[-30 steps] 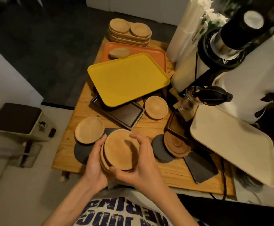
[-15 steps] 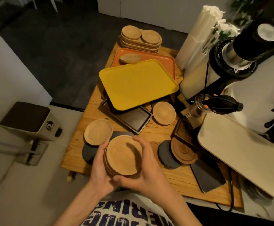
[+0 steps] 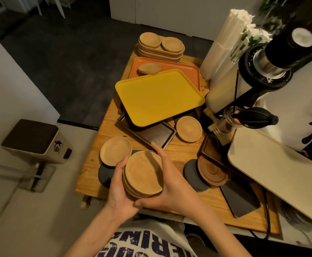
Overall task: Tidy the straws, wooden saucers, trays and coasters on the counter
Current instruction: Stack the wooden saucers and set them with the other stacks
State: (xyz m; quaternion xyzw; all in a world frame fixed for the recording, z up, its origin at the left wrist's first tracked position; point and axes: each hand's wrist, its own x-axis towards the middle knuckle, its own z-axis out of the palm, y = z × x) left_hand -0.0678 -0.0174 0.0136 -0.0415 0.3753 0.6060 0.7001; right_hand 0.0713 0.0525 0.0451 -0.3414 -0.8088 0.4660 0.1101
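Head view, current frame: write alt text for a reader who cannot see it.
A left hand and a right hand grip a stack of wooden saucers above the near part of a wooden counter. Beyond it a yellow tray lies partly over an orange tray, and wrapped straws stand at the far right.

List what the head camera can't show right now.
Head view:
Stack of round wooden saucers: count hidden by left hand and right hand.
Dark rectangular tray: mostly under yellow rectangular tray.
Cream rectangular tray: cut off by right edge.
Grey round coaster: partly under a single wooden saucer.
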